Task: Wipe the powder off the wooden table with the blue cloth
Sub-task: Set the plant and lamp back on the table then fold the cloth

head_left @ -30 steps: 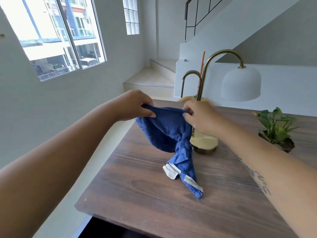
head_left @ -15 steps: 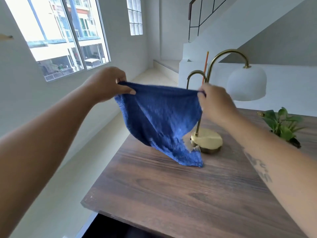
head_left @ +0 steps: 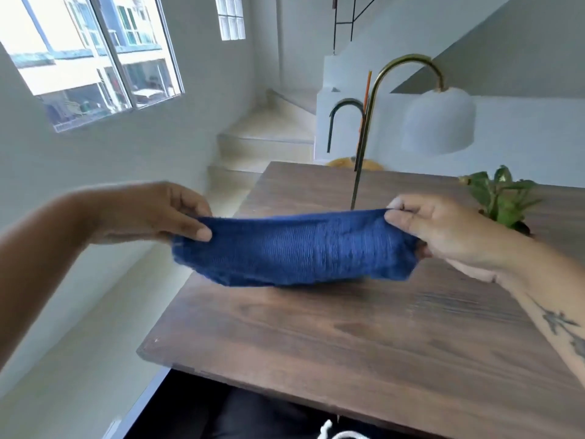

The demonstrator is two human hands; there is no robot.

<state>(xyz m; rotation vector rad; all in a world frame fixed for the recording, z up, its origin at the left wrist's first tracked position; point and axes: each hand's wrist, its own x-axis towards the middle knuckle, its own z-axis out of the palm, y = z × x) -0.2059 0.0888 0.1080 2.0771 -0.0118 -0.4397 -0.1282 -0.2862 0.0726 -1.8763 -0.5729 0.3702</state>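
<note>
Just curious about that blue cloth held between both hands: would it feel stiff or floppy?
Probably floppy: the blue cloth sags between the left hand and right hand. Likely light, since a fingertip pinch holds it. Its ribbed weave looks unlikely to slip.

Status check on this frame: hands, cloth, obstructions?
Left hand and right hand pinch blue cloth, stretched above wooden table. No powder visible. Brass lamp, potted plant behind.

Pale walls, a bright window (head_left: 91,58) on the left, beige stairs (head_left: 269,134) behind, and a brass lamp (head_left: 438,120).
</note>
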